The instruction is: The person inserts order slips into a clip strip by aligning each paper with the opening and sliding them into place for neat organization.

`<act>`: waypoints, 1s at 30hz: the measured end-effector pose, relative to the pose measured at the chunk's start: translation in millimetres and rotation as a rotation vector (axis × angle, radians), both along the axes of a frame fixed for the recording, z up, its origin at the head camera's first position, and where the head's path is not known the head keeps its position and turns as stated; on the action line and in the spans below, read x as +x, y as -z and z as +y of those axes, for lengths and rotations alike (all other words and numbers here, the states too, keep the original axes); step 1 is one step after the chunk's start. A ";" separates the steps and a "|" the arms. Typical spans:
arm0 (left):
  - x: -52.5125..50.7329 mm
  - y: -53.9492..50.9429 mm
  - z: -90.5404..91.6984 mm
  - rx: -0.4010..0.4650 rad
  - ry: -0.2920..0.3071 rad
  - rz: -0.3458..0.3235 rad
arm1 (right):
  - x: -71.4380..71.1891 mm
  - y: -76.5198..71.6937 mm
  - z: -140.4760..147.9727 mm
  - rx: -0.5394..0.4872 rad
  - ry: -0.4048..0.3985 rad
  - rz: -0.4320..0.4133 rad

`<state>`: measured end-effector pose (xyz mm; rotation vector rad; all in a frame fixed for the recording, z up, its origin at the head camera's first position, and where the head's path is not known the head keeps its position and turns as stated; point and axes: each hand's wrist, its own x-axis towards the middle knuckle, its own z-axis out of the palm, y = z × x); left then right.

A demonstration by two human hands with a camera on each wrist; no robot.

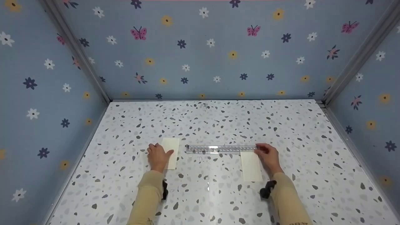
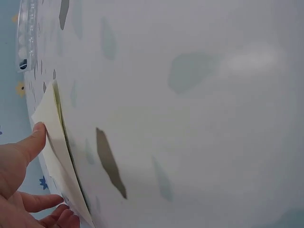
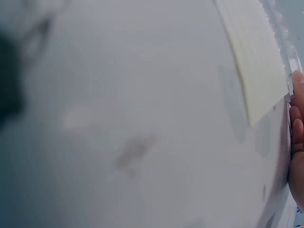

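My left hand (image 1: 158, 157) rests over the left edge of a cream paper slip (image 1: 172, 147), its thumb lying on the paper. In the left wrist view, that slip (image 2: 53, 121) shows layered edges and stands slightly off the table; the thumb touches one side and the other fingers are near its lower end. A long, clear plastic case (image 1: 215, 149) with rows of rounded bumps lies crosswise between the hands. At its right end, my right hand (image 1: 269, 156) pinches it between thumb and fingers. A second cream slip (image 1: 251, 167) lies just below that end, partly against the case.
White speckled tabletop (image 1: 206, 125) spreads around the hands. Blue flowered panels (image 1: 200, 47) enclose it at the back and on both sides, joined by grey metal posts (image 1: 78, 53). Dark wrist devices (image 1: 266, 190) sit on the inner side of each beige sleeve.
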<state>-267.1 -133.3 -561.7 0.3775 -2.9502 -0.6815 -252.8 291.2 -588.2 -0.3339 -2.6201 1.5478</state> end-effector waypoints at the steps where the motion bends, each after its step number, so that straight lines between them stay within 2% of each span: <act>1: 0.1 -0.1 0.1 0.002 -0.003 0.000 | -0.3 0.1 0.3 -0.002 0.003 -0.009; 10: -1.3 -0.2 -0.5 -0.018 -0.007 0.010 | -2.0 -0.1 0.9 -0.015 0.011 -0.048; 16: -1.8 -2.7 -0.6 0.021 -0.013 -0.008 | -2.0 -1.2 0.7 -0.024 0.007 -0.061; 22: -2.6 -3.1 -0.7 0.046 -0.032 -0.025 | -1.5 -0.6 0.4 -0.030 0.010 -0.046; 30: -2.8 -4.3 -2.6 0.081 -0.034 0.000 | 0.2 -0.3 0.0 0.003 -0.002 0.001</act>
